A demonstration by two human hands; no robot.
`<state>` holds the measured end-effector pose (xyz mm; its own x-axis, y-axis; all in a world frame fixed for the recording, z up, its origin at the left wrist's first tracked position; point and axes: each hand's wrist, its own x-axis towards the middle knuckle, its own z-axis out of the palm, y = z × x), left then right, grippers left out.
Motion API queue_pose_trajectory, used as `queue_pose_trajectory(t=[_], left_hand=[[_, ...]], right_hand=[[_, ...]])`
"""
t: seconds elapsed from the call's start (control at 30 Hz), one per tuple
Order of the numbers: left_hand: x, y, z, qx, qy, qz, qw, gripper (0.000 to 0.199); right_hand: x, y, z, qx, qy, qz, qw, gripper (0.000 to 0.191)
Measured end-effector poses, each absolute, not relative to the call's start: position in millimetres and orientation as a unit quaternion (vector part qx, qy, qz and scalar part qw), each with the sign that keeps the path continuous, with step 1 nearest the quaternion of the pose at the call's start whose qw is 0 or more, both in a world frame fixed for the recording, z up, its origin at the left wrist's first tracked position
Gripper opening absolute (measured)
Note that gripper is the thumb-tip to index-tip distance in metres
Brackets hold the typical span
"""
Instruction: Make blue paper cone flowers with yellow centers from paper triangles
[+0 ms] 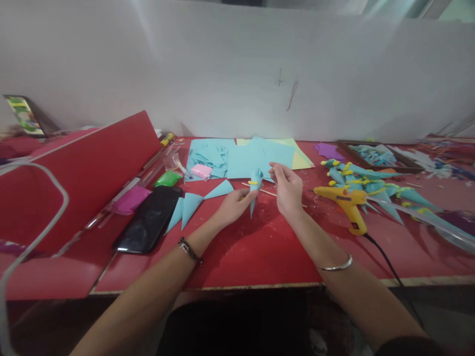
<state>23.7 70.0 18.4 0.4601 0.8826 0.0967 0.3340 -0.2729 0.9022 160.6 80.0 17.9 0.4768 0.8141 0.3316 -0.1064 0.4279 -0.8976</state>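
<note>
My left hand pinches a small blue paper cone with yellow trim around it, its point hanging down. Just right of the cone, my right hand is raised with thumb and fingertips pressed together; what they hold is too small to make out. A thin wooden stick lies on the red table behind the cone. Flat blue paper pieces rest left of my left hand. Right of my right hand lies a yellow glue gun, beside a pile of blue cones with yellow trim.
A black phone, pink packet and green packet lie left. Blue sheets are at the back near a white wall. A wooden tray stands back right. The glue gun's cable crosses the front edge.
</note>
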Motion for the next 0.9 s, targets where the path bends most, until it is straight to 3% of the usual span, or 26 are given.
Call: queue_pose_trajectory(t=[0.33,0.9], left_hand=[[22,73,14,0.655,0.431,0.365,0.503,0.043],[23,74,17,0.689,0.410,0.367,0.471,0.046]], right_hand=[[158,74,22,-0.441,-0.454,0.287,0.719,0.018],[153,58,28,-0.427,-0.677,0.083,0.594,0.013]])
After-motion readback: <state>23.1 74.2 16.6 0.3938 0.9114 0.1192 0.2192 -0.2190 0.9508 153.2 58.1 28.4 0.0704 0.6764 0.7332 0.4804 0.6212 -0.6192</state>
